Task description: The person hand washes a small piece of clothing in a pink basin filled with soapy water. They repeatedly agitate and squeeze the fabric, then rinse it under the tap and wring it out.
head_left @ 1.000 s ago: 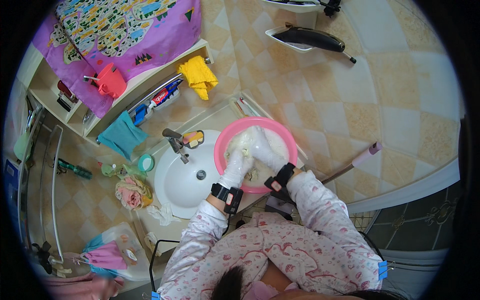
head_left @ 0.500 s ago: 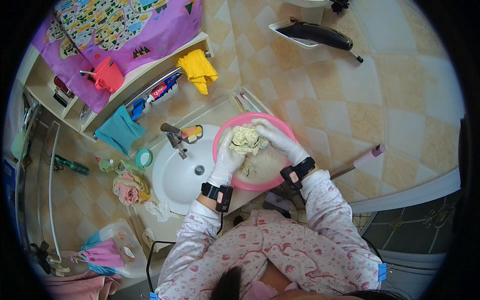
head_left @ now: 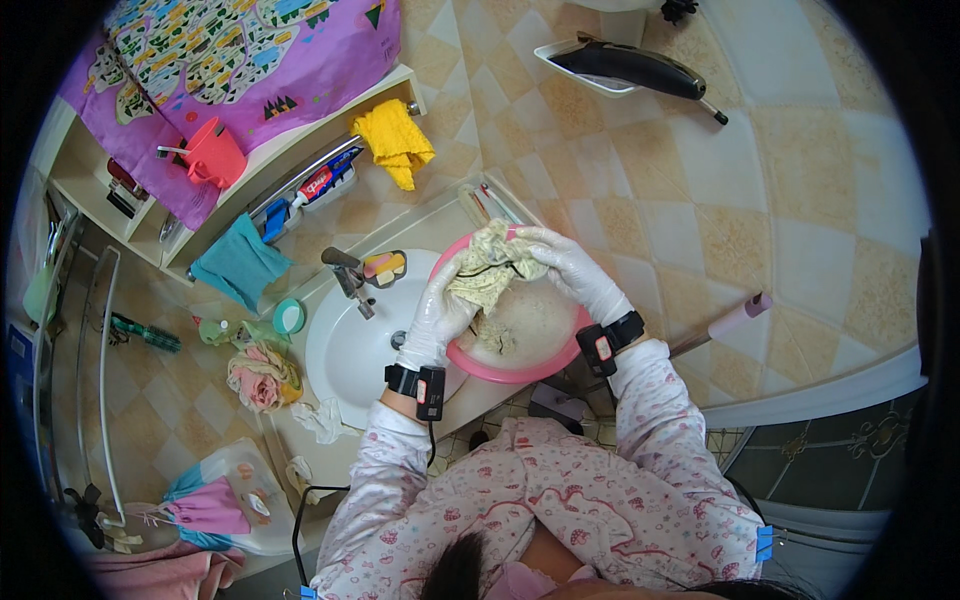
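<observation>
A pale yellow cloth (head_left: 487,280) with dark marks is held in both hands over the far left part of a pink basin (head_left: 525,373), which is set on the bench (head_left: 325,462) just beside the sink (head_left: 335,350). White gloves (head_left: 603,297) are worn. The cloth's near left side is gripped by the left hand (head_left: 440,305), with the fingers curled in against it; its right side is pinched between thumb and fingers of the right hand (head_left: 560,258). The cloth looks wet and is bunched and only partly opened out, its upper part raised to the far rim. Cloudy water (head_left: 540,318) is seen below, and a yellowish, dark-marked patch (head_left: 495,337) is seen in it; whether this is joined to the cloth cannot be told. The wetting can be judged done, while the handling of the cloth seems unfinished: it is neither laid flat nor set down outside the basin, and the cloudy water is not emptied out. How clean it is cannot be told.
</observation>
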A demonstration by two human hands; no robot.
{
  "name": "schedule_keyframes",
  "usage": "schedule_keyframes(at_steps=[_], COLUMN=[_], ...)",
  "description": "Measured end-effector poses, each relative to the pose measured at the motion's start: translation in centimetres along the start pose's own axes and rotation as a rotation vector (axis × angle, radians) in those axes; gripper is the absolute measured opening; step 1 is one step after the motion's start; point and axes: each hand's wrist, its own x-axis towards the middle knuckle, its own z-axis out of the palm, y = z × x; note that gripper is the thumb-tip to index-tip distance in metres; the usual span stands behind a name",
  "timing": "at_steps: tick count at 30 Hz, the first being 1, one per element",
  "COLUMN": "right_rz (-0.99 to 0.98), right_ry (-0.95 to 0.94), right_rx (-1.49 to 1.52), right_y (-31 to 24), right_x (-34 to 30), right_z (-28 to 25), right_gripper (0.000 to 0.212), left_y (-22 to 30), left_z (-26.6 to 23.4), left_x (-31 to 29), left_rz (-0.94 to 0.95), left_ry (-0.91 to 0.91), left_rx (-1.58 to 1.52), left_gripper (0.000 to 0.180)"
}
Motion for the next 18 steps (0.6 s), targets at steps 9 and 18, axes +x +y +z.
schedule_keyframes(at_steps=[9, 18], right_rz=[0.032, -0.056], right_ry=[-0.007, -0.072], right_rx=[0.086, 0.013], right_y=[-3.1, -4.9], right_x=[-0.2, 0.5], right_z=[0.3, 1.9], right_gripper=[0.044, 0.034], left_y=[1.1, 1.8], left_z=[0.7, 4.3], left_x=[-1.9, -3.2], left_rz=[-0.274, -0.233], left_ry=[-0.009, 0.218], left_rx=[0.282, 1.400], left_gripper=[0.044, 0.037])
